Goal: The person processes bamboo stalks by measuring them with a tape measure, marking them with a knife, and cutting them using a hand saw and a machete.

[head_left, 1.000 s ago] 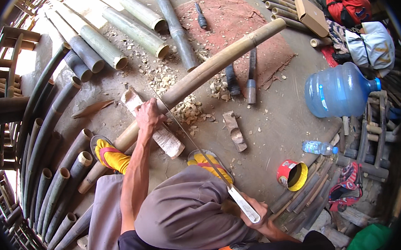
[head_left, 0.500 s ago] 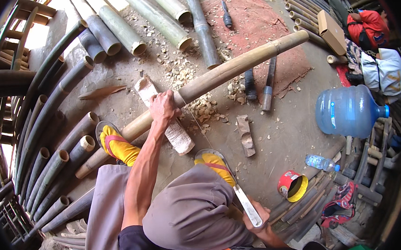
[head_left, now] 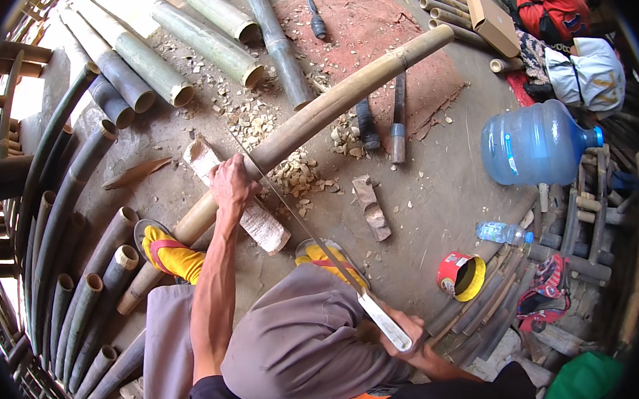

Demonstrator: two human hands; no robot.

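A long bamboo pole (head_left: 329,119) slants from lower left to upper right, resting across a pale wooden block (head_left: 266,229) on the ground. My left hand (head_left: 231,183) is closed round the pole, above the block. In my right hand (head_left: 406,330), beside my right knee, is a hand saw (head_left: 382,321) with a white handle. Its thin blade crosses the pole just right of my left hand, with the tip past the pole's far side. My left foot in a yellow sock and sandal (head_left: 171,254) is against the pole's lower part.
Bamboo poles lie at left and far side. Wood chips (head_left: 295,171) are scattered beyond the pole. Dark-handled tools (head_left: 398,120) lie near a red cloth (head_left: 351,19). Right are a blue water jug (head_left: 530,144), small bottle (head_left: 503,232), red-yellow can (head_left: 461,275) and another person (head_left: 562,8).
The view has shifted, moving the scene leftward. The saw has slid forward, so its blade now reaches beyond the pole. My left hand keeps its hold on the pole.
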